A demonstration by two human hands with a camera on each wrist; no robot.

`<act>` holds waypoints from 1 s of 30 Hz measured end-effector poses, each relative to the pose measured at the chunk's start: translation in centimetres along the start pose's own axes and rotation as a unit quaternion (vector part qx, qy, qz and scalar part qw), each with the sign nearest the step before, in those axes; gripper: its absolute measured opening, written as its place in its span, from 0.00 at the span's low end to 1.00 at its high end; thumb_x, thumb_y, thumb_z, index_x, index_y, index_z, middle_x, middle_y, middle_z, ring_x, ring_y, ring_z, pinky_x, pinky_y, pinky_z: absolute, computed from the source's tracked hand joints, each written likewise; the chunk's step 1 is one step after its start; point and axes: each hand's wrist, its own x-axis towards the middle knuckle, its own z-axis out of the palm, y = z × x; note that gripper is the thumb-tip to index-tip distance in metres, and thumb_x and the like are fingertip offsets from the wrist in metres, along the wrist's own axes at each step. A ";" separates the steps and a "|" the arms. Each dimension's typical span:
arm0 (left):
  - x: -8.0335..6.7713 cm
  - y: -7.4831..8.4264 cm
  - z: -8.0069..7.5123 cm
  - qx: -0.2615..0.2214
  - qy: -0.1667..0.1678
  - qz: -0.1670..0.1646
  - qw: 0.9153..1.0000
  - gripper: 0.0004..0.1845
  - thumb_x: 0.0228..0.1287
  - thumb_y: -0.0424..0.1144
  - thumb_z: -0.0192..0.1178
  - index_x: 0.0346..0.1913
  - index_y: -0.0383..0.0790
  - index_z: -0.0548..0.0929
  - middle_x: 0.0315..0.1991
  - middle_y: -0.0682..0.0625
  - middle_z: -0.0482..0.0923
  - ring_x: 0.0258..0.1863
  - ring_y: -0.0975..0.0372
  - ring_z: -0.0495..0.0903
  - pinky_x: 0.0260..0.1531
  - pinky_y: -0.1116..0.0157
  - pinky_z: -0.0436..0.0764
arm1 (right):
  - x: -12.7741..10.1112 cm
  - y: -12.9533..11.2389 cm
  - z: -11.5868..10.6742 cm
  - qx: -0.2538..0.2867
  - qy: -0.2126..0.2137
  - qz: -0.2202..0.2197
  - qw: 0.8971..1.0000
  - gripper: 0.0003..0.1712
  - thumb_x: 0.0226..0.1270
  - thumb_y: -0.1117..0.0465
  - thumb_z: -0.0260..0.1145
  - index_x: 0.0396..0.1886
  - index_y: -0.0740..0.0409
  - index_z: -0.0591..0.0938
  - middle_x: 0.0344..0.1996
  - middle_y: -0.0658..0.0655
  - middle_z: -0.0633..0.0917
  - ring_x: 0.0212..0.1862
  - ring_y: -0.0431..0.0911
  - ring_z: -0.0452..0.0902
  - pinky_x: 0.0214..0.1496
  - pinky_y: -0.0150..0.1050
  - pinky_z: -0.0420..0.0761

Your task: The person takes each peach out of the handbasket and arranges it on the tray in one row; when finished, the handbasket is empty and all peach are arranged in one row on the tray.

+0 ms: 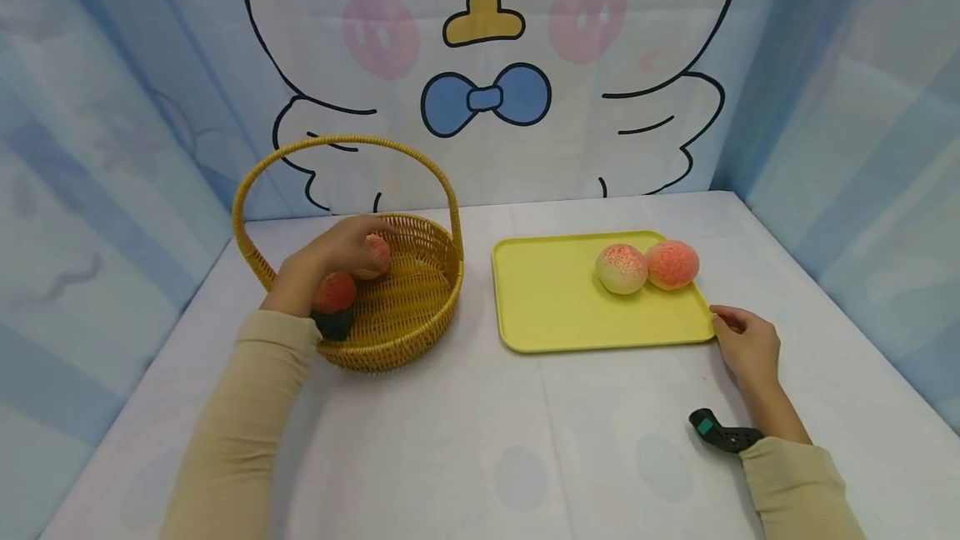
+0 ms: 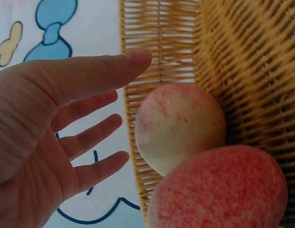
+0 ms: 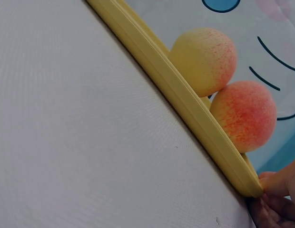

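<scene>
In the head view my left hand is over the left side of a wicker basket with a tall hoop handle. Two peaches lie there, a pale pink-flecked one and a redder one. The left wrist view shows the thumb and fingers spread apart beside the pale peach, holding nothing. On the right, my right hand pinches the near right corner of a yellow tray between thumb and fingers. Two more peaches sit on the tray, one pale and one pinker, side by side.
A white cloth covers the table. Behind it hangs a curtain printed with a cartoon bird, and blue curtains flank both sides. A black strap device is at the right wrist.
</scene>
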 end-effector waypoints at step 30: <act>1.9 -2.2 0.6 0.102 -0.026 -0.060 0.993 0.34 0.52 0.34 0.63 0.63 0.29 0.65 0.57 0.33 0.67 0.54 0.44 0.67 0.51 0.49 0.69 | 0.2 0.1 0.0 0.002 -0.005 0.013 1.000 0.20 0.70 0.62 0.51 0.55 0.70 0.75 0.48 0.67 0.76 0.43 0.49 0.69 0.24 0.17 0.65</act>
